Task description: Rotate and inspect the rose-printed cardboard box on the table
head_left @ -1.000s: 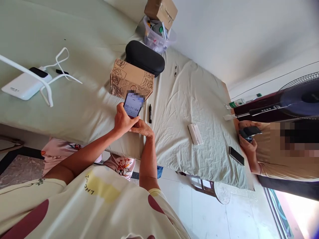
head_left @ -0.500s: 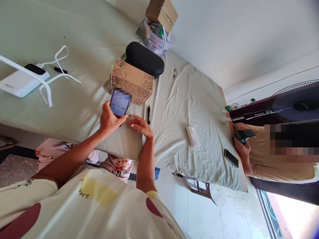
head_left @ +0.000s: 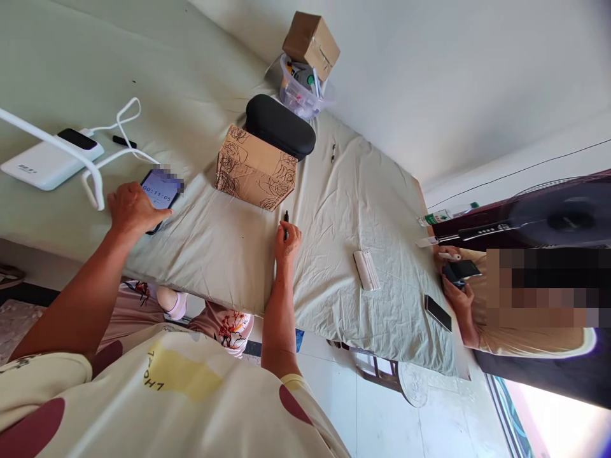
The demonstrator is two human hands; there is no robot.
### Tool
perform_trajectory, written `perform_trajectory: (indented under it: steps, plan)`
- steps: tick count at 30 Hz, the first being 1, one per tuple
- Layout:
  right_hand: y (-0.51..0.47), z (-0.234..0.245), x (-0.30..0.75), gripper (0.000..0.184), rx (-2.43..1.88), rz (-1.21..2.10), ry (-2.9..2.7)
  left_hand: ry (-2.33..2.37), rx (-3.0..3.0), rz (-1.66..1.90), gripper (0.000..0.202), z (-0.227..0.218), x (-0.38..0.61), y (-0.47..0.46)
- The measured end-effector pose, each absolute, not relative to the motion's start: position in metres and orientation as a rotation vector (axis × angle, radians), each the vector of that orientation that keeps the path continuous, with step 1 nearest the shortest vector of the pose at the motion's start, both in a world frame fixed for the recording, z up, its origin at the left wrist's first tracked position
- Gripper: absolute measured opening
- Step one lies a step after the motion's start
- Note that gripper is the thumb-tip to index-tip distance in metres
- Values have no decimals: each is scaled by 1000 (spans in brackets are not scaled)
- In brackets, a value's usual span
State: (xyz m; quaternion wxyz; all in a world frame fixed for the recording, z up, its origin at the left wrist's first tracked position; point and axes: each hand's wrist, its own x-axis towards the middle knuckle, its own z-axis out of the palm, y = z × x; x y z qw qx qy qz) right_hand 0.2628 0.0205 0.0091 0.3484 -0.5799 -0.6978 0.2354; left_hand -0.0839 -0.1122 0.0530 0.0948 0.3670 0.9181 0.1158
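My left hand (head_left: 132, 208) is closed around the sides of a smartphone (head_left: 160, 191), down at the left part of the cloth-covered table. Timer-like digits glow on its screen; part of the screen is blurred out. My right hand (head_left: 287, 243) has its fingers closed on a black marker pen (head_left: 286, 219), whose tip end points away from me. Just beyond the pen sits a cardboard box (head_left: 255, 166) with black scribbled drawings along its sides. Touching or close behind the box is a black oval case (head_left: 280, 126).
A white power bank (head_left: 50, 162) with white cables lies at far left. Behind stands a clear plastic basket (head_left: 298, 102) with a carton (head_left: 312, 44) above. A pale ribbed object (head_left: 366, 270) and another phone (head_left: 438, 312) lie right. Another person (head_left: 520, 337) sits beside a fan (head_left: 568, 219).
My left hand has moved left with the phone, away from the box and lower to the table. My right hand has gone right and taken hold of the marker pen.
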Motion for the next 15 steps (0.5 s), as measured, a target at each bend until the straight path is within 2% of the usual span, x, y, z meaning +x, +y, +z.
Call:
perform_trajectory:
  steps: [3, 7, 12, 15]
  plan:
    - [21, 11, 270, 36, -1634, 506, -1867, 2725, 1116, 297, 83, 44, -90, -111]
    - [21, 10, 280, 43, -1775, 415, -1826, 2734, 1168, 335, 84, 39, -88, -113]
    - [24, 7, 293, 52, -1965, 378, -1703, 2498, 1489, 898, 75, 29, -72, -107]
    - [26, 6, 297, 55, -1964, 382, -1549, 2261, 1560, 1139, 78, 19, -58, -90]
